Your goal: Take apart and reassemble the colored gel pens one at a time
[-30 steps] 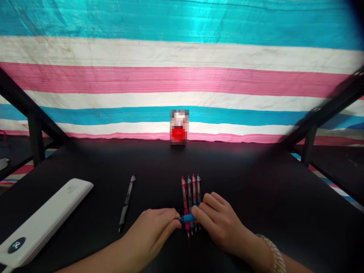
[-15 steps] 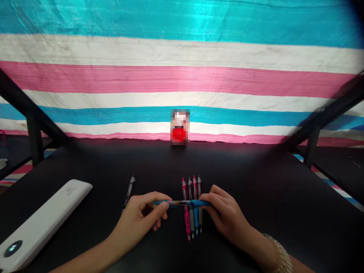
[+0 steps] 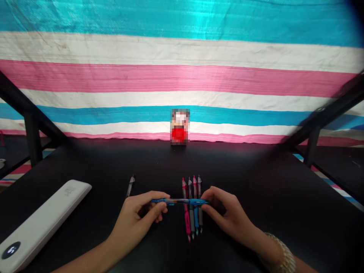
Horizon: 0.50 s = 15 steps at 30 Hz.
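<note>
A blue pen (image 3: 182, 201) is held level, crosswise, just above the black table (image 3: 241, 178). My left hand (image 3: 136, 218) pinches its left end and my right hand (image 3: 227, 216) pinches its right end. Under the blue pen lies a row of several pens (image 3: 192, 206), red, grey and blue, side by side and pointing away from me. A single grey pen (image 3: 130, 186) lies apart to the left, partly hidden behind my left hand.
A white power bank (image 3: 40, 225) lies at the table's left front. A small blurred red and white object (image 3: 179, 127) stands at the table's far edge. Black frame struts (image 3: 31, 113) rise on both sides. A striped cloth hangs behind.
A second ago both hands were bunched together low over the pen row with the blue pen between them. They have moved apart and up, and the blue pen now stretches crosswise between them.
</note>
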Motion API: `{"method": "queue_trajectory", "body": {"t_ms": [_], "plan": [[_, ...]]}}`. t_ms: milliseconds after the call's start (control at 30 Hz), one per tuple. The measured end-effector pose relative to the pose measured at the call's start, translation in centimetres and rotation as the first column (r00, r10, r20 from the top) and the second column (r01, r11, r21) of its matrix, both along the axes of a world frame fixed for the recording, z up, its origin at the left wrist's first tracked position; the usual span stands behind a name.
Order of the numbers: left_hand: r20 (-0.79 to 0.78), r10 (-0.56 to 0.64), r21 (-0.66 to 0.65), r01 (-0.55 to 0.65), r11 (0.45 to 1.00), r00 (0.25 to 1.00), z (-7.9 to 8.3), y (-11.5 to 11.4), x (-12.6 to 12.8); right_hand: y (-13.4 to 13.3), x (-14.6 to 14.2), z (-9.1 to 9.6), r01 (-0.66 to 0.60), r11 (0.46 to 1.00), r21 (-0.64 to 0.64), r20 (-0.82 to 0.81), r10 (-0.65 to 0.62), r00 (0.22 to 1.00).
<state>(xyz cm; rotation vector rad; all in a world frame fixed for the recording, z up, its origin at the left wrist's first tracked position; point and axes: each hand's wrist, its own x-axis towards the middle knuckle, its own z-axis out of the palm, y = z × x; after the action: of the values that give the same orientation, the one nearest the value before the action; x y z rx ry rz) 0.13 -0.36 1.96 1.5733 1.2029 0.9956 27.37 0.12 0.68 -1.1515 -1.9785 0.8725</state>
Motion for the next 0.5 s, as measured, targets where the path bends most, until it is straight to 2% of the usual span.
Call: {"method": "queue_trajectory", "body": {"t_ms": [167,367,500], "plan": [[0.009,-0.01,0.02,0.01,1.0,1.0,-0.16,-0.11,-0.15,-0.14,0.02,0.28,-0.06,0.998,-0.03,-0.009,0.059,0.998],[0.057,0.03,-0.011,-0.029,1.0,0.998,0.18,0.12,0.16,-0.13,0.04,0.32,0.028,0.993,-0.111,-0.031,-0.032,0.999],[0.071,0.032,-0.025,-0.03,0.999,0.997,0.29,0.09,0.34,-0.26,0.0,0.87,-0.049,0.989,-0.136,-0.054,0.042,0.998]]}}
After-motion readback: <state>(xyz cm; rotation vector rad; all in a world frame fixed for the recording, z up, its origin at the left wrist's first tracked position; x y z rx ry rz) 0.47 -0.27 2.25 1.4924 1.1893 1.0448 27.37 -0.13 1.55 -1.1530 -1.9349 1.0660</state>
